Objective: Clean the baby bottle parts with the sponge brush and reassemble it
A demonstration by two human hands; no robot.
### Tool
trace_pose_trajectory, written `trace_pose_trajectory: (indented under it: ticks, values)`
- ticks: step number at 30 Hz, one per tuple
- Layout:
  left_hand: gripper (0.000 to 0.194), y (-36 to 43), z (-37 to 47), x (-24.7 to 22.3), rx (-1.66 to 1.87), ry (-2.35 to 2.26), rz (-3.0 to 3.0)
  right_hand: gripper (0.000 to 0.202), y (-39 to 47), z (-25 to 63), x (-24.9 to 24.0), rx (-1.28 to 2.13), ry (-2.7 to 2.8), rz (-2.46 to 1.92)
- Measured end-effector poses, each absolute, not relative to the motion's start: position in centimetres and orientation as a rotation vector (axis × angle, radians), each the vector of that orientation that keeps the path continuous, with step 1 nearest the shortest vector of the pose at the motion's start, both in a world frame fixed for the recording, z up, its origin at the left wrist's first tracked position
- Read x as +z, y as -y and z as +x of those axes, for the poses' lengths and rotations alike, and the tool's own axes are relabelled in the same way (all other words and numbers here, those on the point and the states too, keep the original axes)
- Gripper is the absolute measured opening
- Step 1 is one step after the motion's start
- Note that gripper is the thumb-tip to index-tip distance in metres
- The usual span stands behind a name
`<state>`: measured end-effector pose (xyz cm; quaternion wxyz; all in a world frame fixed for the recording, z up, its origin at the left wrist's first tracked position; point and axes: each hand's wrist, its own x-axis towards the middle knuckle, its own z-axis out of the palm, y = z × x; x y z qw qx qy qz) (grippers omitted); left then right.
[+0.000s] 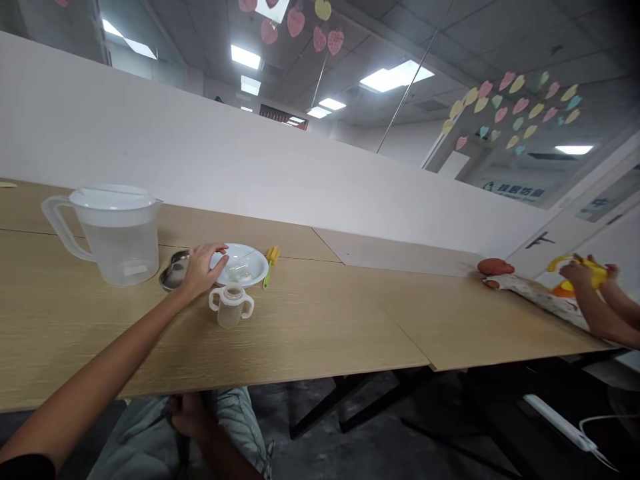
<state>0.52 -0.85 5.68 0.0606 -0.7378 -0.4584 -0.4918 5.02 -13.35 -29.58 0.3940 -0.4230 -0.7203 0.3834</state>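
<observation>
My left hand (pixel 201 267) is stretched over the table between a metal dish (pixel 173 272) and a white bowl (pixel 261 267). Its fingers are apart and hold nothing visible; whether they touch the bowl's rim I cannot tell. Inside the bowl are small clear pieces (pixel 240 273), too unclear to name. Just in front of it stands an uncapped, clear baby bottle (pixel 230 312) with two white handles. A bottle brush (pixel 270 265) with a yellow head and green handle lies right of the bowl. My right hand (pixel 186 412) rests in my lap below the table edge, its fingers mostly hidden.
A large translucent lidded pitcher (pixel 125 240) stands on the left of the wooden table (pixel 320 320). At the far right, another person's hands (pixel 583 273) hold something yellow beside a doll (pixel 525 287) lying on the table. A white wall (pixel 280 173) runs behind.
</observation>
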Motion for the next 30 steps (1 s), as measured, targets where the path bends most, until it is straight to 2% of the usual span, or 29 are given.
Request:
trace_pose_trajectory:
  ticks: [6,13,19,22,24,26,28,30]
  values:
    - [0.029,0.2,1.3,5.9,-1.298,1.424,-2.325,0.051,13.7,5.2,-28.4,1.022,1.877,-1.33]
    - [0.029,-1.6,2.1,6.3,-0.785,1.387,-2.484,0.049,13.7,5.8,-26.5,0.982,1.942,-1.405]
    - [0.032,-2.7,2.5,6.5,-0.632,1.389,-2.5,0.047,14.4,6.8,-25.3,0.858,1.906,-1.23]
    - [0.033,-3.0,2.6,6.5,-0.558,1.431,-2.505,0.043,14.2,6.9,-24.2,0.813,2.033,-1.296]
    - [0.035,-3.2,2.6,6.4,-0.498,1.471,-2.51,0.045,14.3,7.0,-23.0,0.768,2.128,-1.389]
    - [0.037,-3.4,2.6,6.4,-0.441,1.509,-2.524,0.054,15.1,7.4,-21.1,0.779,2.221,-1.482]
    - [0.041,-3.7,2.6,6.4,-0.385,1.543,-2.549,0.053,16.6,8.6,-18.1,0.787,2.334,-1.525]
    - [0.044,-4.0,2.7,6.5,-0.347,1.575,-2.568,0.048,18.4,10.7,-13.6,0.739,2.552,-1.291]
